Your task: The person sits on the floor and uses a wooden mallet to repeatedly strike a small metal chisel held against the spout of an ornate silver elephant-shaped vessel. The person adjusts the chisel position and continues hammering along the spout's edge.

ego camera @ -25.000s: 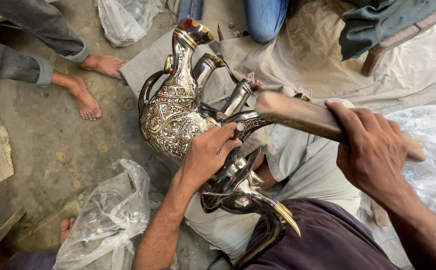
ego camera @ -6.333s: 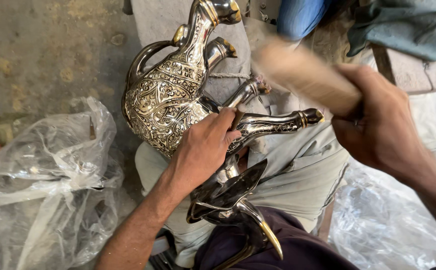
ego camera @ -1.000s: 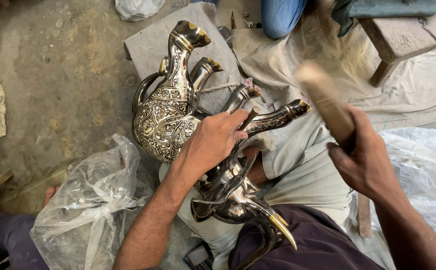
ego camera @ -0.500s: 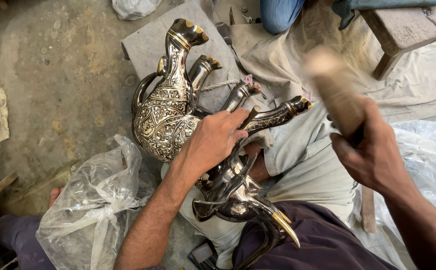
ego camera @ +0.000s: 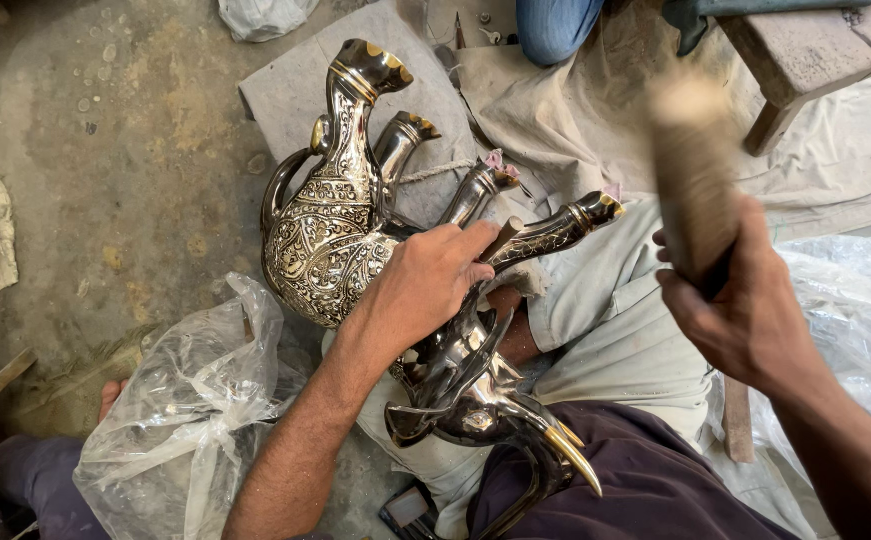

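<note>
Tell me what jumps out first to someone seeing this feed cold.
The engraved metal ewer at centre left, standing on a grey mat, draws the eye. The left hand presses down on a small rod among more dark metal ewers on the lap. At right, the right hand grips a blurred wooden mallet.

Clear plastic bag [ego camera: 180, 420] lay crumpled on concrete floor [ego camera: 105, 160], lower left. Another plastic sheet [ego camera: 855, 330] spread at right edge. Grey cloth [ego camera: 295, 95] lay flat on floor at top, pale drop cloth [ego camera: 595, 120] rumpled beside it. Wooden stool [ego camera: 805, 50] stood top right. Blue-jeaned knee [ego camera: 555, 25] of another person showed at top.
</note>
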